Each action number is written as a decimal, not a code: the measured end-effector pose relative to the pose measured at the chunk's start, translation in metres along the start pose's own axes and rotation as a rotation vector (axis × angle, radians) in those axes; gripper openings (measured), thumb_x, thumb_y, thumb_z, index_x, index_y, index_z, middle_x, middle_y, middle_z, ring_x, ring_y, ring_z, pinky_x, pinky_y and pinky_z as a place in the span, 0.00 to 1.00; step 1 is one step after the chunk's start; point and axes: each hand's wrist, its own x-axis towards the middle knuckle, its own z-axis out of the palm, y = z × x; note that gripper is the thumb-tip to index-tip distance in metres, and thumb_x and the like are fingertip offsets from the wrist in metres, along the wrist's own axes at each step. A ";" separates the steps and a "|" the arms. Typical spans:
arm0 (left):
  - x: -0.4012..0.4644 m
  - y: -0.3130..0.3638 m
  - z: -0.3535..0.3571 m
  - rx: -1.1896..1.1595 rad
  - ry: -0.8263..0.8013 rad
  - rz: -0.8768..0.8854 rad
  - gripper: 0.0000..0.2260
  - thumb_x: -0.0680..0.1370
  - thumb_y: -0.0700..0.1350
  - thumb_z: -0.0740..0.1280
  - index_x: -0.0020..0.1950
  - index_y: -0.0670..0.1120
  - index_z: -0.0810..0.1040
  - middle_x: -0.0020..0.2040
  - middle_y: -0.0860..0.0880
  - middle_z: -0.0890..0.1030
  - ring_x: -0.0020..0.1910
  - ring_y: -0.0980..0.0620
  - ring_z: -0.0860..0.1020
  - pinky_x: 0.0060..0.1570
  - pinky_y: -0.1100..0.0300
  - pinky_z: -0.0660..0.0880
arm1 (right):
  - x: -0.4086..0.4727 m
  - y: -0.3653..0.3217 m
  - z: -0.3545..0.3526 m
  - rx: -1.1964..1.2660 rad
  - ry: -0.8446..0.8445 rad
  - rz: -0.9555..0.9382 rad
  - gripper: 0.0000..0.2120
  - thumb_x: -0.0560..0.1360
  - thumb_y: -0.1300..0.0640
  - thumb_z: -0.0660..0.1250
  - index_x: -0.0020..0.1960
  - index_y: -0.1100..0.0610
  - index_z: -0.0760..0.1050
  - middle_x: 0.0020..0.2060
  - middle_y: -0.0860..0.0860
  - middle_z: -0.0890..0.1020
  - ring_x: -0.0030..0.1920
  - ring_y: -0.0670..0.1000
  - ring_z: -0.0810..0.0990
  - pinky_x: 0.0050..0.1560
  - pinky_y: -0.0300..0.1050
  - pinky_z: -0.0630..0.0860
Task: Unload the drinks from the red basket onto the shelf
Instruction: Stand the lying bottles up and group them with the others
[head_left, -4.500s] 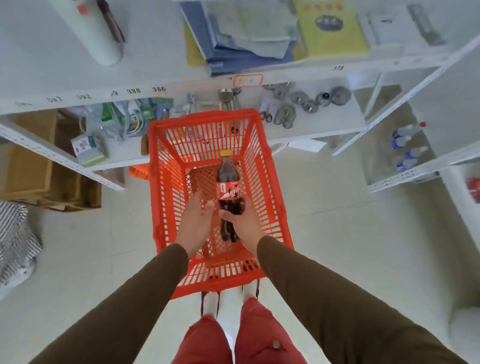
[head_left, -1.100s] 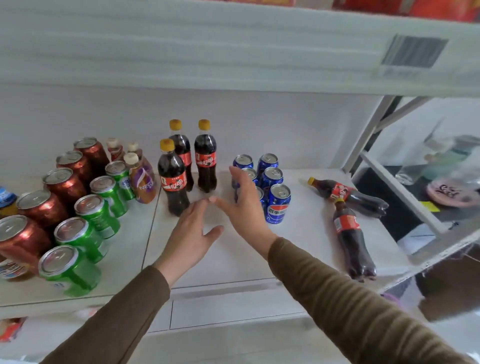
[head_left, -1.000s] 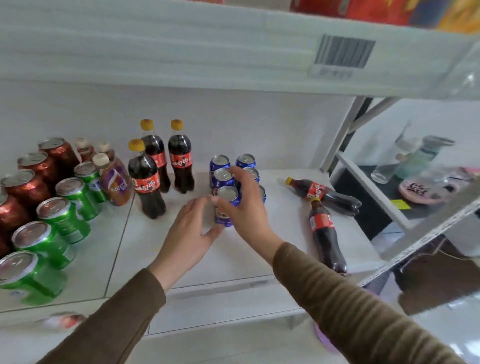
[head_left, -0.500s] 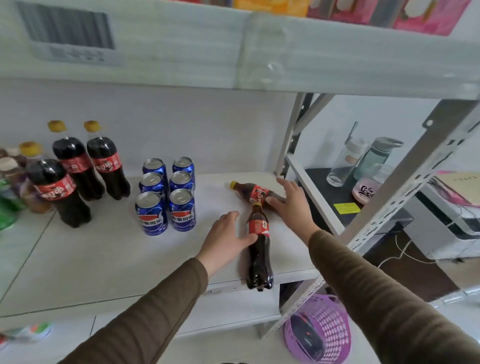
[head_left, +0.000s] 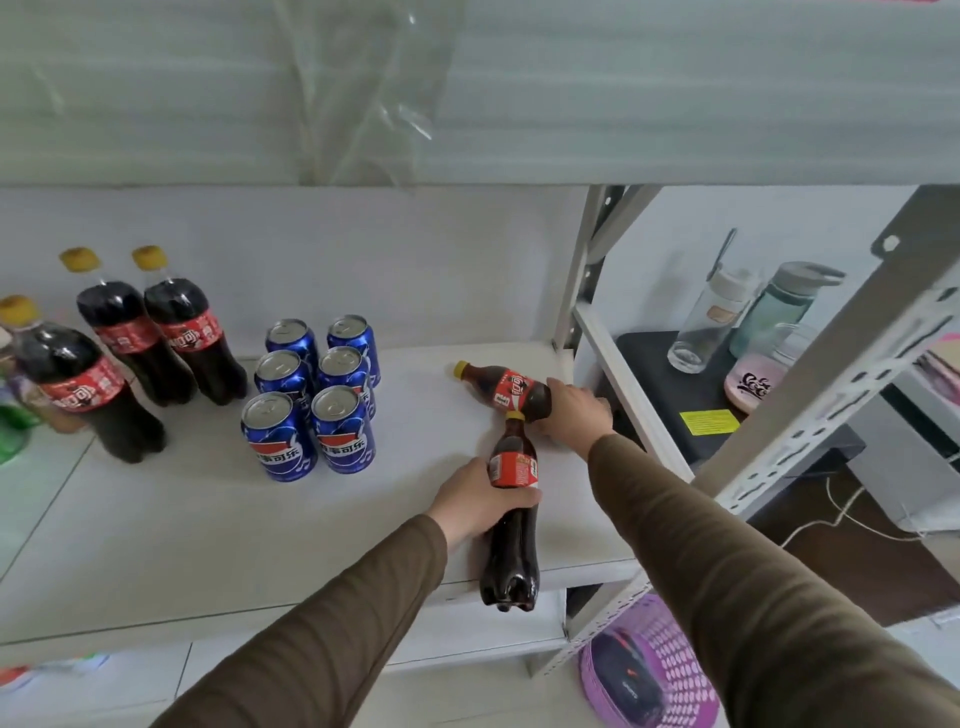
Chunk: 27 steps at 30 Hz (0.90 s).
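Both hands are on cola bottles lying flat at the right end of the shelf (head_left: 208, 530). Her or his left hand (head_left: 480, 501) is wrapped around the near bottle (head_left: 511, 519) just below its red label, thumb over the top; the bottle's base sticks out past the shelf's front edge and its yellow cap touches the far bottle (head_left: 506, 387). On that one, which lies crosswise with its cap pointing left, the right hand (head_left: 571, 408) grips the lower half and hides the base, so I cannot see how far the fingers reach round.

Further left, six blue cans (head_left: 317, 395) stand in two rows, and three more cola bottles (head_left: 130, 343) stand upright beyond them. Something green and a purple-labelled bottle are cut off at the left edge. Below the shelf's right corner, a purple basket (head_left: 660, 665) holds a dark object I cannot make out. The red basket is out of sight.
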 end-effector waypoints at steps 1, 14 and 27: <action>0.000 -0.002 -0.001 -0.039 -0.004 -0.004 0.30 0.58 0.65 0.76 0.55 0.53 0.78 0.52 0.51 0.84 0.50 0.50 0.83 0.58 0.49 0.80 | 0.002 0.001 0.003 -0.006 0.005 0.011 0.18 0.76 0.49 0.69 0.64 0.52 0.72 0.56 0.54 0.81 0.58 0.57 0.77 0.63 0.57 0.72; -0.078 -0.034 -0.102 -0.511 0.047 0.120 0.25 0.70 0.48 0.79 0.62 0.61 0.74 0.51 0.53 0.86 0.46 0.57 0.86 0.42 0.59 0.78 | -0.054 -0.072 0.003 0.602 0.244 -0.058 0.28 0.72 0.48 0.75 0.68 0.51 0.69 0.58 0.51 0.80 0.57 0.54 0.78 0.58 0.57 0.78; -0.160 -0.130 -0.270 -0.579 0.398 0.285 0.22 0.68 0.43 0.80 0.59 0.54 0.81 0.50 0.51 0.87 0.48 0.56 0.85 0.47 0.62 0.76 | -0.163 -0.289 0.025 1.300 -0.110 -0.271 0.21 0.75 0.53 0.74 0.64 0.48 0.72 0.53 0.45 0.83 0.50 0.44 0.82 0.41 0.35 0.76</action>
